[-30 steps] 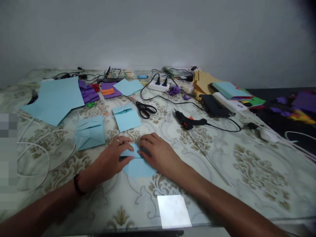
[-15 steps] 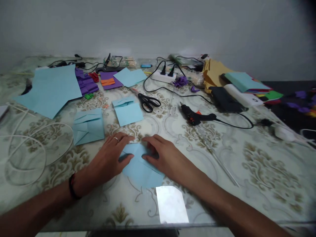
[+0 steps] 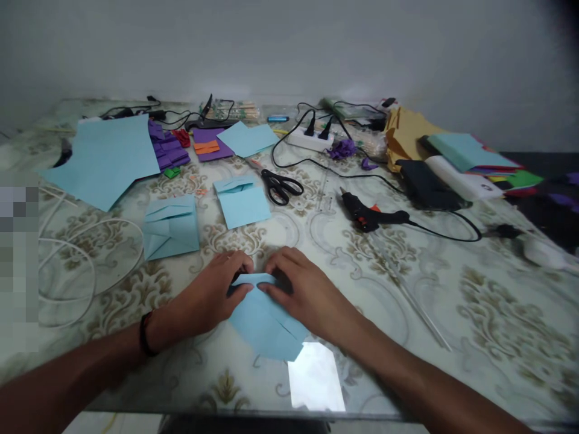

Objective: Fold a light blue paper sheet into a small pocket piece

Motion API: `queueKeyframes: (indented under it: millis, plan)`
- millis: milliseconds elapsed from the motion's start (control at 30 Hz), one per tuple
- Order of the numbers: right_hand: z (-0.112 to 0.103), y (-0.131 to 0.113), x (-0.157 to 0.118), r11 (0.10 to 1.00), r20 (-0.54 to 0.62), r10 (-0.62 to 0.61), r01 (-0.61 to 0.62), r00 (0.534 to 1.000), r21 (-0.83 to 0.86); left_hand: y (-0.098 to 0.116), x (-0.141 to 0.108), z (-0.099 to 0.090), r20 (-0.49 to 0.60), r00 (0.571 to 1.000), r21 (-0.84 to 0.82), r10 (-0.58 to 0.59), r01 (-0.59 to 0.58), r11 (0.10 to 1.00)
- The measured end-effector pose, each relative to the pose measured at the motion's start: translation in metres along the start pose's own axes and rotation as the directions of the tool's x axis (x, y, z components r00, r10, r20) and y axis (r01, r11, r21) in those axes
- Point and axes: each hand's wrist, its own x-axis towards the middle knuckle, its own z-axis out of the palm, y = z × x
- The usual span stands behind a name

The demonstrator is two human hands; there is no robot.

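A light blue paper sheet (image 3: 266, 328) lies near the front of the table, its far edge turned up in a narrow fold. My left hand (image 3: 221, 286) pinches that folded edge at its left part, thumb on the near side and fingers behind. Close beside it, my right hand (image 3: 298, 289) grips the same edge from the right, fingers curled over. Creases run across the sheet's right side. Beyond my hands rest two folded light blue paper pieces, one on the left (image 3: 170, 232) and one in the middle (image 3: 243, 205).
Black scissors (image 3: 281, 187) and a black glue gun (image 3: 371, 214) lie behind my hands. A white power strip (image 3: 311, 138) with cords stands at the back. Large blue paper (image 3: 108, 163) lies at left, near a coiled white cable (image 3: 93, 271). A clear glue stick (image 3: 420, 310) is at right.
Both hands have curled their fingers over the paper's far edge, which is now lifted and folded toward me. The sheet's near end sits slightly closer to the table's front.
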Motion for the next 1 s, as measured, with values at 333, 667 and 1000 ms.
queueKeyframes:
  millis: [333, 667, 1000]
  plan:
    - [-0.006, -0.009, -0.003, 0.895, 0.093, 0.125, -0.153, 0.988, 0.419, 0.012, 0.001, -0.019, 0.106, 0.986, -0.209, -0.130, 0.149, 0.966]
    - [-0.006, -0.014, -0.006, 0.841, 0.076, 0.104, -0.129, 0.992, 0.526, 0.014, -0.001, -0.021, 0.130, 0.986, -0.341, -0.102, 0.141, 0.930]
    - [-0.011, -0.002, 0.003, 0.811, 0.066, 0.134, -0.148, 0.989, 0.566, 0.010, -0.001, -0.024, 0.009, 0.984, -0.445, -0.179, 0.164, 0.880]
